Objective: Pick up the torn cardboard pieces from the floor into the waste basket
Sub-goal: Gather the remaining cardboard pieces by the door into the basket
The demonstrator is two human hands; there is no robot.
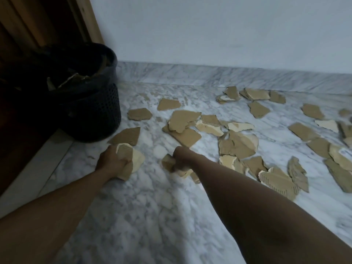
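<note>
Both hands were closed on cardboard: the left hand (112, 159) gripped a pale wad (131, 159) just right of the basket (91, 111); the right hand (180, 156) gripped a smaller bundle (169, 164), further right of the basket. Both grips were full, with pieces protruding past the fingers.

Risk noted: overfilled grips could shed pieces during the lift, most likely from the right bundle, where loose ends hung below the fist. The basket already held cardboard near its rim, so added pieces might spill over.

Many pieces (236, 143) remained on the floor (144, 216) right of the basket, well apart from it. The floor nearer the viewer than the basket lay open. The basket was hemmed by a door frame (87, 18) behind and a wall (209, 31) to its right.
</note>
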